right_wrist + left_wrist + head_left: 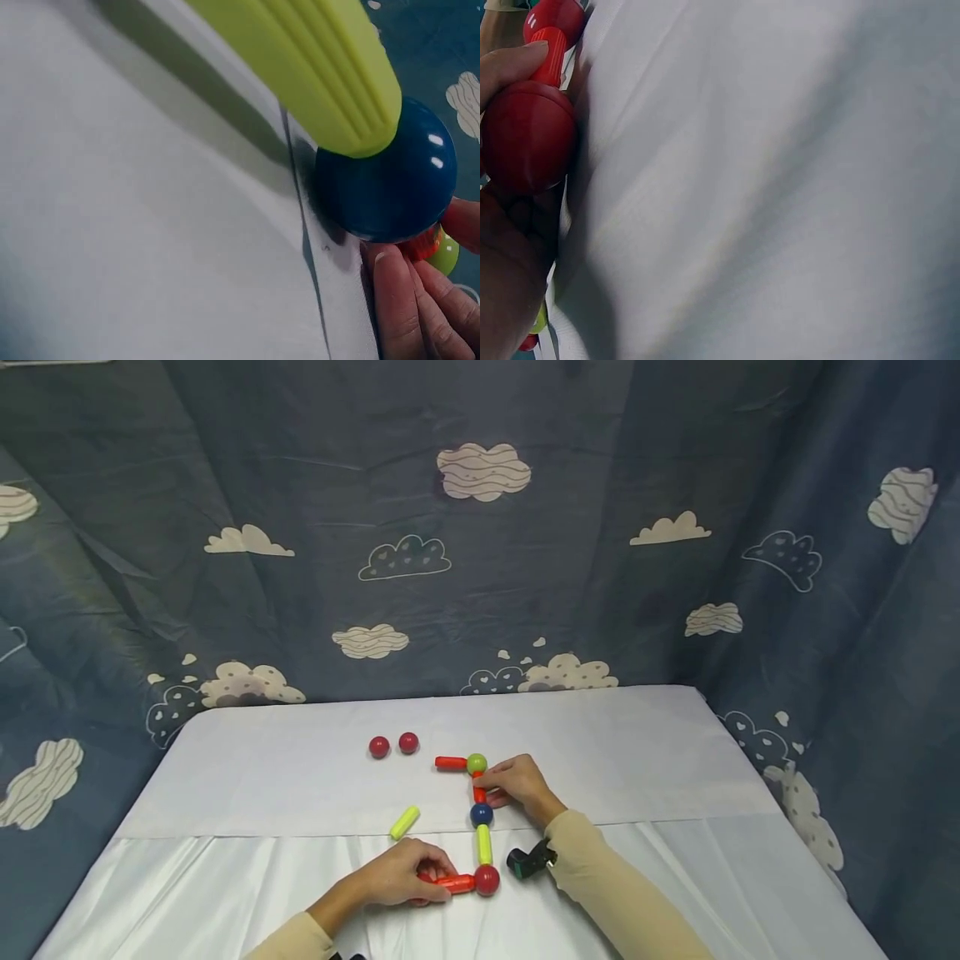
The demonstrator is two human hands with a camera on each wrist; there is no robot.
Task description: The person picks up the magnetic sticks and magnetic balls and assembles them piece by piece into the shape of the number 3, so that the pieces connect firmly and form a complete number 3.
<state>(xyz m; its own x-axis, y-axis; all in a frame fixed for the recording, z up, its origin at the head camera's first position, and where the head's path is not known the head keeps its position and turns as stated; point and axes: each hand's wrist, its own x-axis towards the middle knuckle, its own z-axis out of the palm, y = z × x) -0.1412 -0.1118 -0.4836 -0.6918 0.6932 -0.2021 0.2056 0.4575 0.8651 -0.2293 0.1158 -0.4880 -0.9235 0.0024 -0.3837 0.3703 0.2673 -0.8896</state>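
Note:
A zigzag chain of toy rods and balls lies on the white cloth. From its far end run a red rod (450,763), a green ball (476,763), a second red rod (479,795), a blue ball (390,180), a yellow-green rod (315,67), a red ball (487,880) and a near red rod (550,56). My right hand (521,787) pinches the second red rod between the green and blue balls. With thumb and fingers, my left hand (401,874) grips the near red rod. Another red ball (529,139) sits at that rod's left end, mostly hidden in the head view.
Two loose red balls, one left (378,747) and one right (408,742), lie towards the back of the white-covered table (615,735). A loose yellow-green rod (405,822) rests beyond my left hand. A dark cloud-patterned curtain (570,568) hangs behind.

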